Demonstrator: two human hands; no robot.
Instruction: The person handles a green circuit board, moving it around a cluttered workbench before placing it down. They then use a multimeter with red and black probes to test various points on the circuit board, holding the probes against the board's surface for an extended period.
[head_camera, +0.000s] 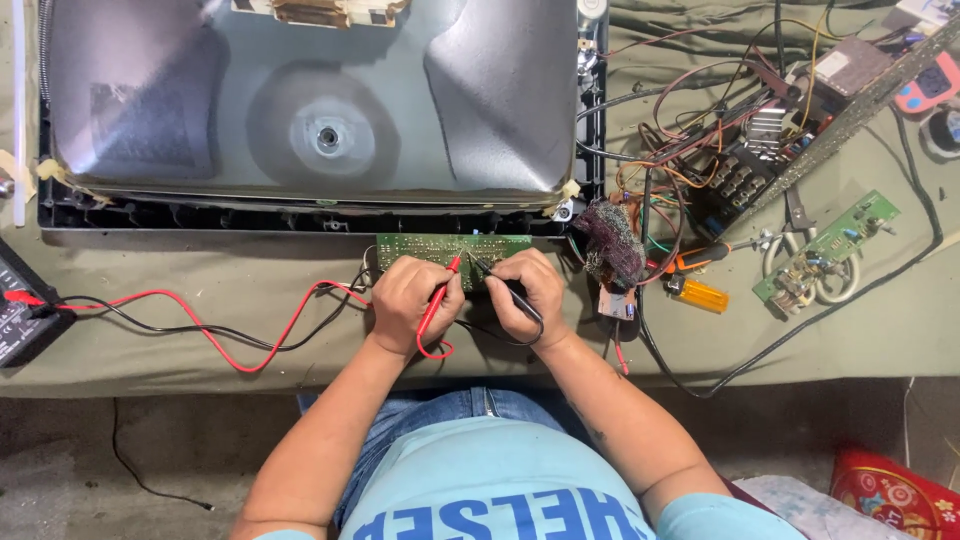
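Observation:
My left hand (412, 300) grips a red test probe (440, 292), its tip touching a small green circuit board (452, 246) at the front of a picture tube. My right hand (527, 293) grips a black test probe (490, 275), its tip on the same board. The red lead (250, 345) and black lead (150, 322) run left across the green cloth to a black meter (22, 312) at the table's left edge.
A large grey picture tube (310, 100) lies face down in a black frame (320, 220). To the right are tangled wires with a chassis board (740, 160), a deflection yoke (610, 240), a green board (830, 245), an orange lighter (700, 294) and pliers (795, 215).

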